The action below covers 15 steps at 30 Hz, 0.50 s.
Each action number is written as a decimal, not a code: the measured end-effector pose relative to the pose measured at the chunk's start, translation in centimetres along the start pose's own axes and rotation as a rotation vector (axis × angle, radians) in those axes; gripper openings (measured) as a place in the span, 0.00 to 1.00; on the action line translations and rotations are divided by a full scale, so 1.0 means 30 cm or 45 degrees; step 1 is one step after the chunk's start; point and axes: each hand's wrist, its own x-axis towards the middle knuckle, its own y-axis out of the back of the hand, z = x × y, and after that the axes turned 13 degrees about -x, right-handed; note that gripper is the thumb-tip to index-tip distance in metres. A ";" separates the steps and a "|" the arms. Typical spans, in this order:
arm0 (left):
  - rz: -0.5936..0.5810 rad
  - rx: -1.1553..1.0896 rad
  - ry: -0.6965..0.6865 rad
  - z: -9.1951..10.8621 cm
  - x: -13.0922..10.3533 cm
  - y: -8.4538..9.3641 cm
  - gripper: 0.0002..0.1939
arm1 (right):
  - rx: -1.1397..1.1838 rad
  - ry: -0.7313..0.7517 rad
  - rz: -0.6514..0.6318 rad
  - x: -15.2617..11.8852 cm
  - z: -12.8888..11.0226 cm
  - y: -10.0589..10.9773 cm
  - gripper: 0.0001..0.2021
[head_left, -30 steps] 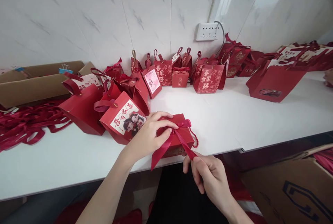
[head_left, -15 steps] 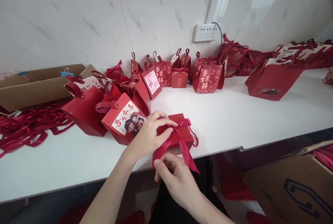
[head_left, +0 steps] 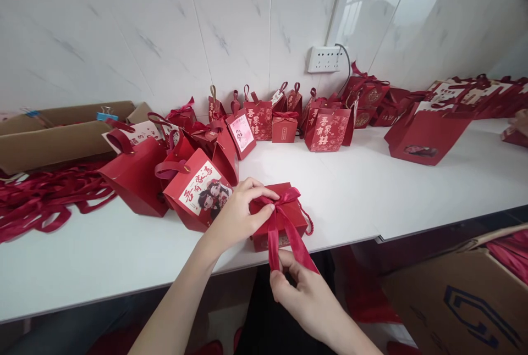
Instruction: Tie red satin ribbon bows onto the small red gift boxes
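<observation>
A small red gift box (head_left: 264, 239) sits at the table's front edge, with a crimson ribbon (head_left: 291, 228) tied in a bow on its lid. Thumb and fingers of my left hand (head_left: 247, 206) pinch the bow's left loop close to the knot. Below the box, my right hand (head_left: 299, 283) is closed on the hanging ribbon tails. A twisted red cord (head_left: 308, 220) curves out from the box's right side. Just left stands a red gift bag (head_left: 198, 187) with a picture of a couple, near my left forearm.
Several red gift boxes (head_left: 284, 127) line the tiled wall. A pile of loose ribbons (head_left: 53, 195) and a cardboard tray (head_left: 66, 143) lie at left. One larger red bag (head_left: 429, 132) stands at right, a cardboard carton (head_left: 454, 294) below. Another person's hand (head_left: 520, 122) shows far right.
My right hand has moved right and taken hold of the ribbon tails, drawing them down. My left hand stays at the bow. At far right, the other person's hand has come further into view.
</observation>
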 end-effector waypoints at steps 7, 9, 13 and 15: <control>0.195 0.061 0.070 0.015 -0.028 0.014 0.11 | -0.227 -0.030 -0.531 0.006 0.094 0.319 0.10; 0.213 0.056 0.092 0.011 -0.019 0.020 0.12 | -0.158 -0.037 -0.211 0.058 0.096 0.370 0.17; 0.252 0.142 0.106 0.003 -0.002 0.029 0.12 | 0.011 -0.043 0.116 0.193 0.067 0.328 0.22; 0.247 0.205 0.120 0.005 -0.004 0.033 0.12 | -0.001 -0.052 0.067 0.241 0.054 0.283 0.22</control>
